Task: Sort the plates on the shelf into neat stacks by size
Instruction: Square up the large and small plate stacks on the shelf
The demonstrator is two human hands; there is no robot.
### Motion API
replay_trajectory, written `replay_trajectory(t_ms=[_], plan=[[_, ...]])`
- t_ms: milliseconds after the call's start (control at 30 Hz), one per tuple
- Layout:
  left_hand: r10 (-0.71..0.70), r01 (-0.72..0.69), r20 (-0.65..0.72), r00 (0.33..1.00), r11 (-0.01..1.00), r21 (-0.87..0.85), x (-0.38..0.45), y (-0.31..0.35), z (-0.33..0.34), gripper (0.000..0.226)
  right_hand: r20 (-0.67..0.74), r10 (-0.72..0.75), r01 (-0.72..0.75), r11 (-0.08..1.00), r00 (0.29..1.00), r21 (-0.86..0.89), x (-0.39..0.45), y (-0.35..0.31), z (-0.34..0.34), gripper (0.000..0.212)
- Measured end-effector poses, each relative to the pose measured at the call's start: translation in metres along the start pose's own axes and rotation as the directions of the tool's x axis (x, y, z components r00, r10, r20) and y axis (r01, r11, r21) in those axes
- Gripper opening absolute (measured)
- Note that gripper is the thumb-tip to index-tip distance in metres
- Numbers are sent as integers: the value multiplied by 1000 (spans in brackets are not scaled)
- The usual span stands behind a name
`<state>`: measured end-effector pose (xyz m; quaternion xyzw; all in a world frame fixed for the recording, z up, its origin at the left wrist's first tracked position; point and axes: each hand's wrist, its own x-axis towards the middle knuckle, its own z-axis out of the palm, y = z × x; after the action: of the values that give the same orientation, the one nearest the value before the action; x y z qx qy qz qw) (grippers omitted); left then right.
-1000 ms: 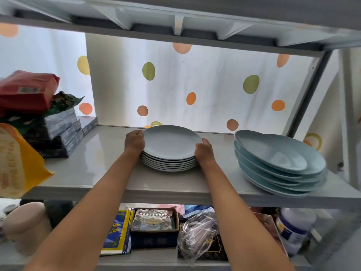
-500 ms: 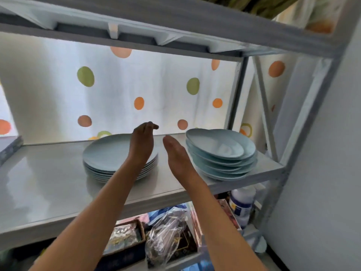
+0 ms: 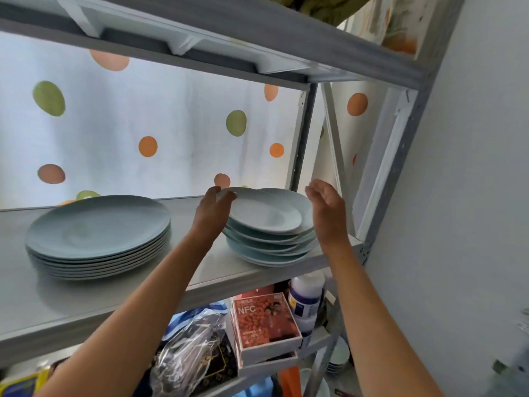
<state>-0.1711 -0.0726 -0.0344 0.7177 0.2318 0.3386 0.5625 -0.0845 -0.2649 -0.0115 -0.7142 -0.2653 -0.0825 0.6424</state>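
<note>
Nearest the camera, both bare forearms reach up past the lower shelf, where a red-and-white printed box point(image 3: 264, 322), a crinkled clear plastic bag point(image 3: 189, 356) and a white bottle with a blue label point(image 3: 305, 299) sit crowded together.

Above them runs the grey metal shelf point(image 3: 114, 299) that carries the plates. On its left part stands a stack of large, flat pale-blue ceramic plates point(image 3: 98, 236), its rims lined up evenly; that pile looks finished. To the right, near the shelf's end post, is the uneven pile of deeper pale-blue dishes point(image 3: 272, 233). Its upper pieces sit skewed, their rims overhanging one another at different angles, so this pile is what remains to be tidied.

The left hand point(image 3: 213, 209) has its fingers curled over the left rim of the top dish, touching it; whether the grip is firm cannot be told. The right hand point(image 3: 325, 207) is spread, fingers relaxed, just beside the pile's right edge and holding nothing. The two hands are apart, flanking the pile.

By my reckoning the task is about half done: one stack neat, one still to square up, perhaps to split if its sizes differ.

Behind everything hangs a white curtain with orange and green dots point(image 3: 143, 133).
</note>
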Motion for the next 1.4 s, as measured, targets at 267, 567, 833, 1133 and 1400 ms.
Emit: replay_trajectory(t_ms=[267, 567, 833, 1133, 1400], plan=[[30, -35, -125, 992, 999, -38, 6, -4, 13, 53, 187, 204, -213, 976, 961, 34, 62, 70, -41, 28], [56, -79, -184, 981, 990, -120, -4, -17, 22, 54, 496, 201, -346, 912, 845, 220, 98, 104, -29, 37], [37, -70, -214, 976, 986, -149, -1, -20, 29, 50, 502, 135, -304, 913, 855, 273, 96, 109, -14, 34], [47, -79, -200, 979, 985, -153, 1, -24, 40, 50, 427, 184, -337, 887, 885, 317, 88, 113, -9, 32], [32, -52, -174, 984, 992, -111, -3, -28, 54, 61, 463, 197, -347, 900, 864, 265, 92, 136, 2, 65]])
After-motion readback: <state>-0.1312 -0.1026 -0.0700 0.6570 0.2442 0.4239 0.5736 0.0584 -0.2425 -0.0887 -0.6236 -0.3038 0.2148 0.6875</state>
